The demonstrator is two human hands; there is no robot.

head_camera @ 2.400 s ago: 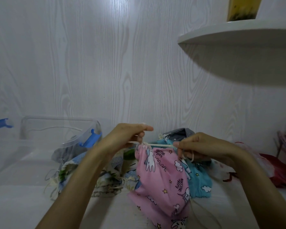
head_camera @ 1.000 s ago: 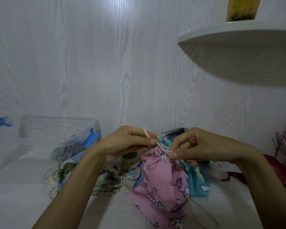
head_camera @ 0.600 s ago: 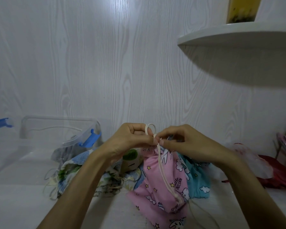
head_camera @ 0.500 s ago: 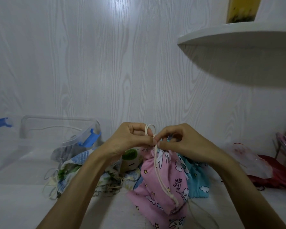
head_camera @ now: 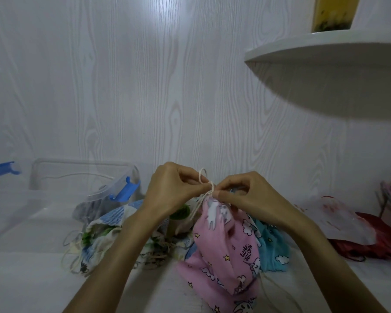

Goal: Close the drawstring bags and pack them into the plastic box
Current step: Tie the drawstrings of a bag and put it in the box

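Fingers of our left hand point(head_camera: 172, 190) and right hand point(head_camera: 246, 197) pinch the cream drawstring point(head_camera: 204, 185) at the gathered neck of the pink unicorn bag point(head_camera: 226, 242), 1 small loop standing above the knot. That bag stands on the white table point(head_camera: 32, 279), with a teal bag point(head_camera: 273, 247) just behind and a patterned bag point(head_camera: 99, 236) to its left. Further left sits the clear plastic box point(head_camera: 81, 177).
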